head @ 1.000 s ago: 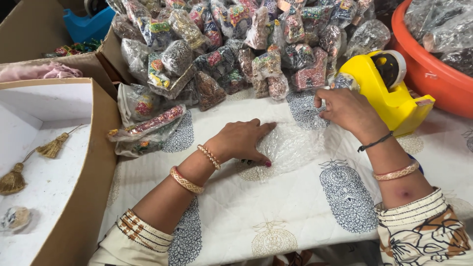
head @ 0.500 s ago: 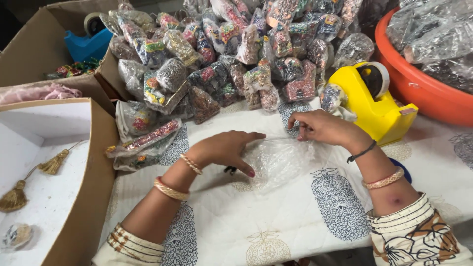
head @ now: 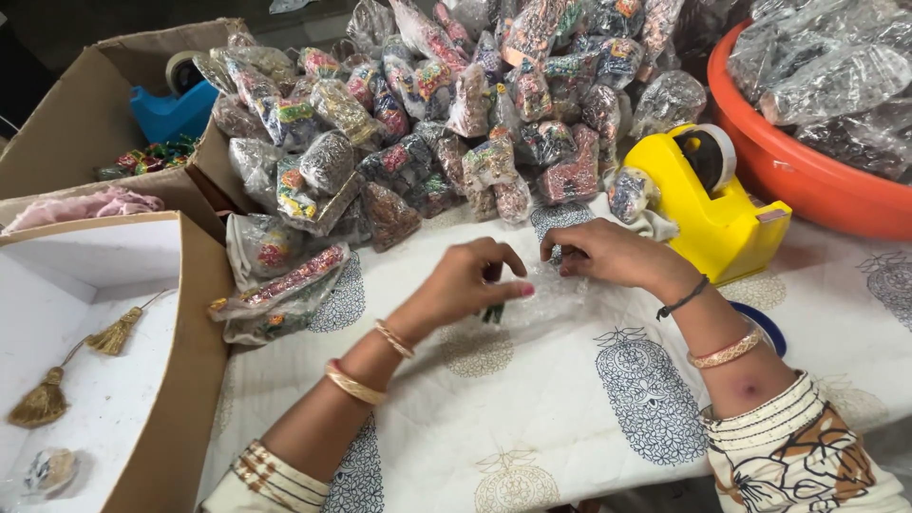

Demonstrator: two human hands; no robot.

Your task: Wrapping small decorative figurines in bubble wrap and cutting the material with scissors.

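My left hand (head: 465, 283) and my right hand (head: 608, 255) meet over a clear plastic bag (head: 541, 302) lying on the white printed cloth (head: 532, 418). Both pinch the bag's upper edge, fingers curled. A small dark green item shows through the plastic just under my left fingers. Gold bangles sit on both wrists, and a black band on the right one. Just right of my right hand stands a yellow tape dispenser (head: 717, 204).
A heap of filled clear packets (head: 446, 123) covers the far table. An orange tub (head: 807, 180) of more packets stands at the right. At the left are a white-lined box (head: 195, 285) with tassels (head: 43, 399) and a cardboard box (head: 85, 114) holding a blue dispenser (head: 171, 109).
Both hands have drawn closer together and curled from flat pressing into pinching the bag's top edge. The view has shifted slightly down.
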